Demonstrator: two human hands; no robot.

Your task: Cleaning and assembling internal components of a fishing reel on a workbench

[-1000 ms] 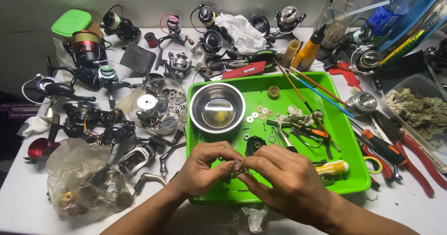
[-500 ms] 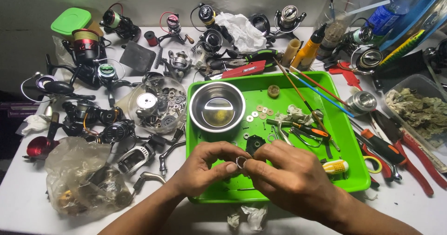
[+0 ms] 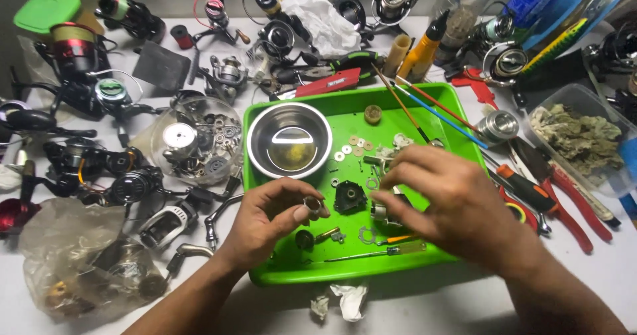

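While the left hand (image 3: 269, 219) pinches a small metal ring (image 3: 312, 205), the right hand (image 3: 451, 205) reaches, fingers curled, over the green tray (image 3: 464, 119).

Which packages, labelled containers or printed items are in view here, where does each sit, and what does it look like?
Green-lidded tub: far left corner, squarish, bright green lid.
Clear plastic bag: near left, crumpled, holds dark parts.
Clear plastic box: right edge, holds greenish-grey clumps.
Yellow bottle: behind the green tray, dark nozzle.
Blue-labelled bottle: far right, clear.
Red card: behind the tray, flat, print too small to tell.
No screens or signs.
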